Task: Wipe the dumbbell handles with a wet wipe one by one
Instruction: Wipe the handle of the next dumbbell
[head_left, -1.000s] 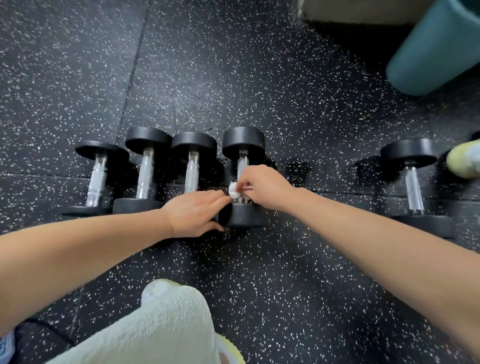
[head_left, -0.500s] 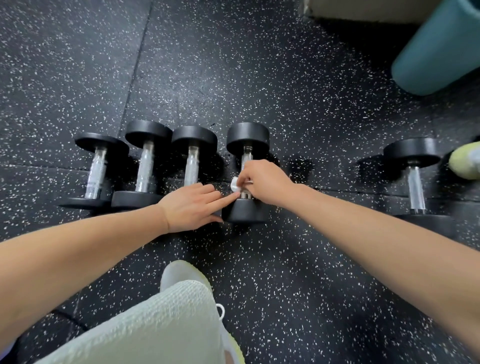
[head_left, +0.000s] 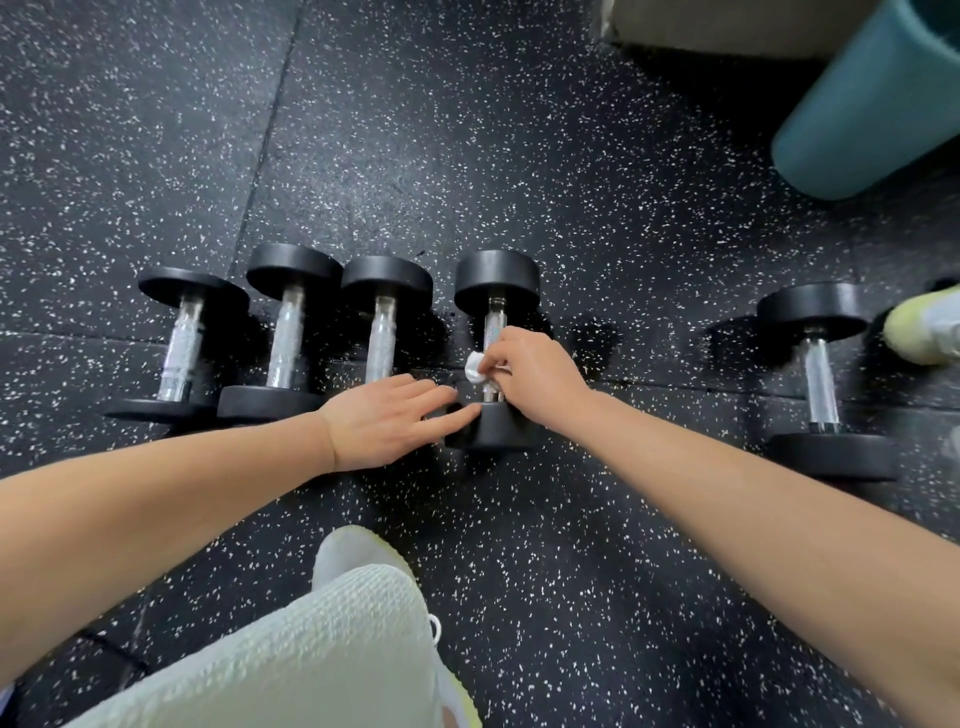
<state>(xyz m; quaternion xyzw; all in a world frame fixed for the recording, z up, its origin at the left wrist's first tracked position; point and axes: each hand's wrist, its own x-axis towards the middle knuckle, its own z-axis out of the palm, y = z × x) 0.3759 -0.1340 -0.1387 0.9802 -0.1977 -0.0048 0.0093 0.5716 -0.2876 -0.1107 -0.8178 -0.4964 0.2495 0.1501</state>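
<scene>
While the right hand (head_left: 535, 379) pinches a small, crumpled white wet wipe (head_left: 475, 370) between its thumb and curled fingers, it presses that wipe against the lower part of the knurled chrome handle (head_left: 493, 318) of a black, round-headed dumbbell (head_left: 496, 278), which lies on the black rubber floor flecked with white (head_left: 519, 156) with its handle pointing away from the person. The left hand (head_left: 387, 421) grasps nothing: it lies flat with its fingers straight and slightly spread, and its fingertips touch the near black head (head_left: 498, 431) of the same dumbbell from the left side. To the left, three more black dumbbells with chrome handles lie side by side in a row, the first dumbbell (head_left: 182, 348) at the far left, the second dumbbell (head_left: 285, 343) close against it, and the third dumbbell (head_left: 382, 338) just beside the left hand, whose wrist and palm hide its near head. Well apart to the right lies a fifth dumbbell (head_left: 821, 379) of the same kind, and the toe of a pale yellow-green shoe (head_left: 919, 327) shows just beside its far head at the frame's right edge. A teal cylindrical object (head_left: 872, 104) fills the top right corner. At the bottom, a knee in pale ribbed fabric (head_left: 311, 649) rises toward the camera, with the toe of a light grey shoe (head_left: 353, 551) showing just beyond it.
</scene>
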